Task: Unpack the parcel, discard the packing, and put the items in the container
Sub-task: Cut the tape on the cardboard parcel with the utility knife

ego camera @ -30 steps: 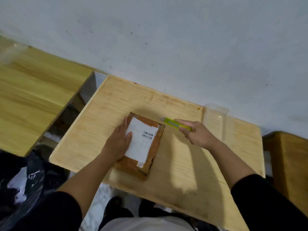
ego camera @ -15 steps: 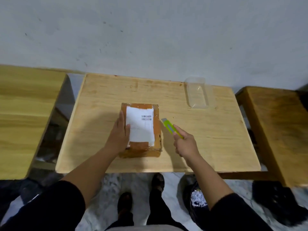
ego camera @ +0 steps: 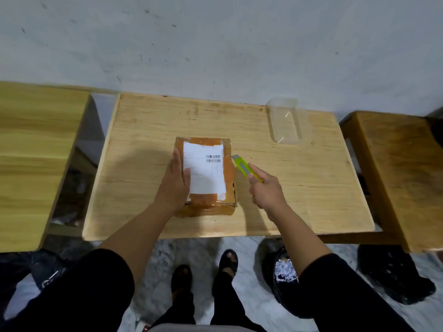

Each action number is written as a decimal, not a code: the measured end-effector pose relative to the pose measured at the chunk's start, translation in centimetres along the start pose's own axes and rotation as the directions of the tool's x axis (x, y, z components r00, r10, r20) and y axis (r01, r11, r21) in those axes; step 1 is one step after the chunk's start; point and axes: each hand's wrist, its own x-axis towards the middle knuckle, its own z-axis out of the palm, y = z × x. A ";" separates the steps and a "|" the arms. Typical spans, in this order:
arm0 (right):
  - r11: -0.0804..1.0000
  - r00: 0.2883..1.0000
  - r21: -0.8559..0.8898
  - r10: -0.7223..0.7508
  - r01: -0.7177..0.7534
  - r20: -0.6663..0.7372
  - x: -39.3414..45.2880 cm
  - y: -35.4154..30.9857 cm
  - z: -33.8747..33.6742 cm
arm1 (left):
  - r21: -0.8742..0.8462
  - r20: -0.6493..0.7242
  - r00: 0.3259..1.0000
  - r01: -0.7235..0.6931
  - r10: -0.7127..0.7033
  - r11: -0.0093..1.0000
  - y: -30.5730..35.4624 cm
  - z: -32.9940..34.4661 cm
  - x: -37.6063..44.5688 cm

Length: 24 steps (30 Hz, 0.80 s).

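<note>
A brown taped cardboard parcel [ego camera: 206, 207] with a white shipping label lies flat in the middle of the wooden table [ego camera: 143, 130]. My left hand [ego camera: 176, 182] rests flat on the parcel's left side, holding it down. My right hand [ego camera: 265, 190] grips a yellow-green utility knife [ego camera: 243, 167] whose tip sits close to the parcel's right edge. A clear plastic container [ego camera: 285, 123] stands empty at the table's back right.
A second wooden table [ego camera: 31, 149] stands to the left and a wooden bench [ego camera: 395, 164] to the right. On the floor under the table's right front is a black bin [ego camera: 278, 283] with shredded paper. Black bags [ego camera: 393, 276] lie at both sides.
The camera view has swung square to the table. The parcel has been turned straight, and my right hand with the knife has come in beside the parcel's right edge.
</note>
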 end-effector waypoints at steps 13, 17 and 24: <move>1.000 1.000 0.027 -0.007 0.007 0.006 -0.1 0.3 0.0 | 0.001 -0.002 1.000 -0.014 0.014 1.000 0.0 0.1 0.0; 1.000 1.000 0.019 -0.005 0.005 0.004 -0.3 0.3 0.0 | 0.001 -0.006 1.000 -0.008 0.008 1.000 0.0 0.1 0.0; 0.996 1.000 -0.095 0.004 -0.002 0.021 0.6 -1.1 0.5 | -0.008 -0.020 1.000 -0.003 0.002 1.000 0.4 0.1 -0.1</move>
